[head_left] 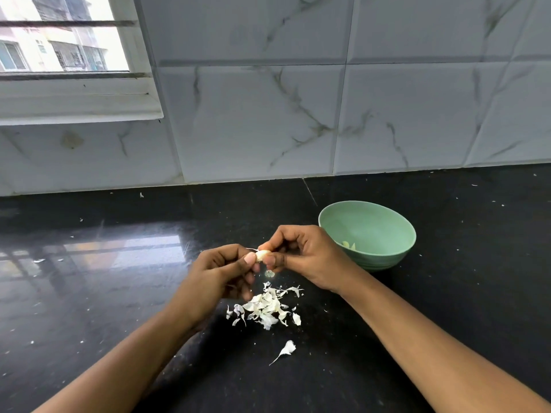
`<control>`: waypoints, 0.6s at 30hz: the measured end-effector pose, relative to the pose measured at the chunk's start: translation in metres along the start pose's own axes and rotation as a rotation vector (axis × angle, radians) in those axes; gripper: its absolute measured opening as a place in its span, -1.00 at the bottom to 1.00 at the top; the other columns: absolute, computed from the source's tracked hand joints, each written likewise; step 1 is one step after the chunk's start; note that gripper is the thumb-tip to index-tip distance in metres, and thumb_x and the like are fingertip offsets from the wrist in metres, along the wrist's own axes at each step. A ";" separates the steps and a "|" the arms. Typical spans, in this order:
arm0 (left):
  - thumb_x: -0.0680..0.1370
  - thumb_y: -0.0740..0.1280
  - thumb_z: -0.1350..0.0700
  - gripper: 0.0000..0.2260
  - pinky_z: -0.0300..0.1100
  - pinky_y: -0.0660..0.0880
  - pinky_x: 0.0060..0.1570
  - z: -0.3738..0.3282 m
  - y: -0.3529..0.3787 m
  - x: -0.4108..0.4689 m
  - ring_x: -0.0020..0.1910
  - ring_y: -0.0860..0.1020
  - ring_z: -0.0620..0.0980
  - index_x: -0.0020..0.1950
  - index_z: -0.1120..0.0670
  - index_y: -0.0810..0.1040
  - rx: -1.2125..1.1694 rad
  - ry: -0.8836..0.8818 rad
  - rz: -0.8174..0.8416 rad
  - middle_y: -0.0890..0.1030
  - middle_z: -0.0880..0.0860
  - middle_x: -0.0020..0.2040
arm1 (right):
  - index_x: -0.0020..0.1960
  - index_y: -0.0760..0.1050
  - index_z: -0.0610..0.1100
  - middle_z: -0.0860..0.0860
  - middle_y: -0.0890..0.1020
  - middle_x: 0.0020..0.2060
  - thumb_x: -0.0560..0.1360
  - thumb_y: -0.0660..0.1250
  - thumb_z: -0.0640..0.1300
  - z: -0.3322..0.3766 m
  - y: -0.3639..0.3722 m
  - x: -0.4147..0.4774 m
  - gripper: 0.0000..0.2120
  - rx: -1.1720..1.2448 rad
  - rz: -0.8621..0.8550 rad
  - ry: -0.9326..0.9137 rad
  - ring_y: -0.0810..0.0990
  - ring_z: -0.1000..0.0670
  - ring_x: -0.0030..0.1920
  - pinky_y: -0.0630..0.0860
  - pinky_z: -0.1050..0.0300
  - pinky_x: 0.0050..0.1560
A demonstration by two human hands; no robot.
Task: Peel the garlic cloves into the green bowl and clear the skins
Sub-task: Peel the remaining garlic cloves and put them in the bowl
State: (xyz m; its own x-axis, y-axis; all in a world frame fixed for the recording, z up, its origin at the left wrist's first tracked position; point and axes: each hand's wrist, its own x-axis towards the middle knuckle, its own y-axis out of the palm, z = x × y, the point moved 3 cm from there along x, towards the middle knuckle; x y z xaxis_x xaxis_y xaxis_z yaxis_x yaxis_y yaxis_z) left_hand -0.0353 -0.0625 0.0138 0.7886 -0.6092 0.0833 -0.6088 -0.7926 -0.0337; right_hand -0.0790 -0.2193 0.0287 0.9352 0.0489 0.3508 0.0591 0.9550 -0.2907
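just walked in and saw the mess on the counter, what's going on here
A person is peeling a garlic clove, pinched between the left hand and right hand above the black countertop. A pile of skins lies under the hands, with one loose skin nearer the person. The green bowl to the right holds a few peeled pieces.

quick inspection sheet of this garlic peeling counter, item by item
surface: glossy black counter, dotted with small white flecks.
job's things: garlic clove held above the counter; green bowl to the right, a few pale pieces inside.
clutter: skins pile below the hands; one stray skin nearer the person.
grippers: left hand and right hand both pinch the clove.
cables: nothing seen.
surroundings: marbled tile wall behind; window upper left.
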 end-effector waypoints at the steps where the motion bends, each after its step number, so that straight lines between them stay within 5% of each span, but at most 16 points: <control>1: 0.42 0.34 0.09 -0.84 -0.24 0.44 -0.47 0.001 0.001 0.000 -0.54 0.43 -0.03 -0.35 0.09 0.56 -0.040 -0.048 0.024 0.48 0.07 -0.42 | -0.14 0.59 -0.03 -0.11 0.67 -0.20 0.38 0.47 -0.23 0.000 -0.001 0.000 -0.86 -0.011 0.003 -0.024 0.62 0.01 -0.21 0.59 0.14 -0.13; 5: 0.42 0.40 0.12 -0.84 -0.27 0.41 -0.59 0.003 0.003 0.001 -0.60 0.34 -0.09 -0.31 0.14 0.49 -0.228 -0.147 0.093 0.41 0.06 -0.44 | -0.11 0.61 -0.07 0.00 0.66 -0.18 0.38 0.48 -0.26 0.004 -0.003 -0.001 -0.86 -0.193 -0.030 -0.158 0.64 -0.04 -0.14 0.60 -0.07 -0.06; 10: 0.49 0.24 0.17 -0.85 -0.36 0.26 -0.67 0.002 0.006 0.000 -0.64 0.26 -0.13 -0.27 0.17 0.41 -0.285 -0.202 0.069 0.35 0.04 -0.45 | -0.11 0.61 -0.23 0.12 0.61 -0.19 0.36 0.48 -0.29 0.010 -0.004 -0.001 -0.88 -0.346 -0.013 -0.279 0.65 0.05 -0.13 0.60 0.05 -0.12; 14: 0.60 0.18 0.25 -0.76 -0.32 0.21 -0.64 0.003 0.005 0.001 -0.62 0.26 -0.11 -0.28 0.18 0.38 -0.018 -0.094 -0.010 0.34 0.01 -0.48 | -0.11 0.64 -0.21 0.08 0.63 -0.21 0.34 0.51 -0.26 0.007 -0.006 0.000 -0.87 -0.380 -0.016 -0.245 0.65 0.06 -0.17 0.60 0.09 -0.16; 18: 0.61 0.26 0.15 -0.76 -0.22 0.28 -0.55 0.003 -0.003 0.002 -0.60 0.34 -0.07 -0.27 0.10 0.40 0.329 0.146 -0.104 0.35 -0.06 -0.54 | -0.12 0.66 -0.15 -0.01 0.66 -0.33 0.37 0.51 -0.24 -0.004 -0.004 0.001 -0.90 -0.196 -0.021 0.036 0.63 0.07 -0.33 0.61 0.15 -0.21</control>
State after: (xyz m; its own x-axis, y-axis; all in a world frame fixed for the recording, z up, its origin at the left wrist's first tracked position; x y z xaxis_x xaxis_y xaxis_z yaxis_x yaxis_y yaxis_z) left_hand -0.0315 -0.0619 0.0109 0.8095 -0.5342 0.2437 -0.4469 -0.8298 -0.3342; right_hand -0.0766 -0.2237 0.0271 0.9446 0.0159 0.3279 0.1423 0.8803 -0.4527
